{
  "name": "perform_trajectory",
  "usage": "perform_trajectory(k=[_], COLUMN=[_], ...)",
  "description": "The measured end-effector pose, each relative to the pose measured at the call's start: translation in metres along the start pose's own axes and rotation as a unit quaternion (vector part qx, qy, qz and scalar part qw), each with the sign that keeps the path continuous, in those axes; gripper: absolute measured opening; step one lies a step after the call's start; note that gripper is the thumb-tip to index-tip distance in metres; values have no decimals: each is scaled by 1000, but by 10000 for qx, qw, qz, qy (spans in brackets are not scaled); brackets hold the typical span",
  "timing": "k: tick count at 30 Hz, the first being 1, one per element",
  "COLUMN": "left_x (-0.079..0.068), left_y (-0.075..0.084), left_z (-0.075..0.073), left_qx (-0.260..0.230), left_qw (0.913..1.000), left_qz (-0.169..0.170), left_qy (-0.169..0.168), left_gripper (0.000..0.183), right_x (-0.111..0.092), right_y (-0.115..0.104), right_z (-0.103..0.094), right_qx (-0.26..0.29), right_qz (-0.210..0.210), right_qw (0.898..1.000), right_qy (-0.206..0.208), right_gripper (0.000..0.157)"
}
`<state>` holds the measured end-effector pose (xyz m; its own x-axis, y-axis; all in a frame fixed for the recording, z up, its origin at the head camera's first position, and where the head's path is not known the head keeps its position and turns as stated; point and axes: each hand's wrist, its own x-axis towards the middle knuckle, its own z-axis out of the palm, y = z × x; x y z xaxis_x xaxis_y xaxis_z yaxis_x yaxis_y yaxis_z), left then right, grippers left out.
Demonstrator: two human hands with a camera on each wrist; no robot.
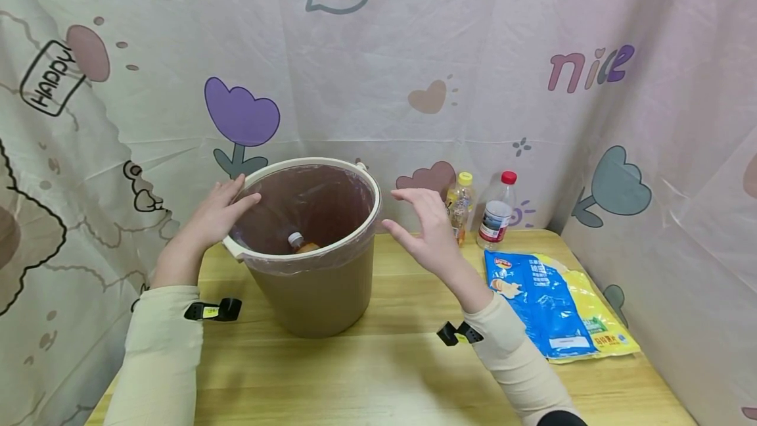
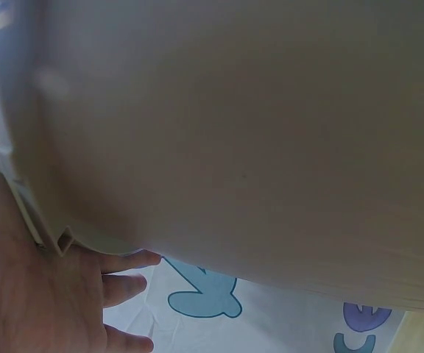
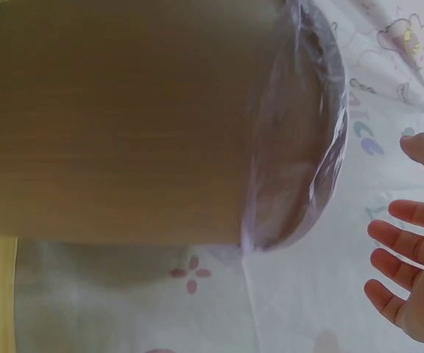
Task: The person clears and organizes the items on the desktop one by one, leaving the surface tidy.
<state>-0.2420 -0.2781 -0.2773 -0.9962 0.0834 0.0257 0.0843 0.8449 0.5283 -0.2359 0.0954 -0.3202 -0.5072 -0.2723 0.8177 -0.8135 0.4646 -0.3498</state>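
A brown trash bin (image 1: 313, 301) with a pale rim stands on the wooden table, and a clear plastic liner (image 1: 361, 238) is folded over its edge. Inside lies a bottle with a white cap (image 1: 296, 239) and orange contents, its lower part hidden by the rim. My left hand (image 1: 214, 215) rests at the bin's left rim, thumb reaching over the edge. In the left wrist view, its straight fingers (image 2: 126, 288) extend along the outside wall. To the right of the bin, my right hand (image 1: 428, 232) hovers with fingers spread, apart from the liner-covered rim and holding nothing.
At the back right stand a yellow-capped bottle (image 1: 460, 208) and a red-capped bottle (image 1: 498, 212). In front of them, a blue snack bag (image 1: 535, 301) overlaps a yellow bag (image 1: 603, 314) near the table's right edge. A printed cloth (image 1: 355, 84) hangs behind the table.
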Motion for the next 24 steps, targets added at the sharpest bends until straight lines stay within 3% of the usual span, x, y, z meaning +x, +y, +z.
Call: perform_trajectory(k=[5, 24], left_x=[0, 1], left_y=[0, 0], left_z=[0, -1], left_qx=[5, 16], left_qw=[10000, 10000], left_qz=[-6, 63], left_qy=[6, -23], left_gripper=[78, 78], right_x=[-10, -52], right_y=[9, 51], right_z=[-6, -21], right_qx=[-110, -488], right_qz=[224, 1142], right_qw=[9996, 9915], right_qy=[-97, -391], right_gripper=[45, 44])
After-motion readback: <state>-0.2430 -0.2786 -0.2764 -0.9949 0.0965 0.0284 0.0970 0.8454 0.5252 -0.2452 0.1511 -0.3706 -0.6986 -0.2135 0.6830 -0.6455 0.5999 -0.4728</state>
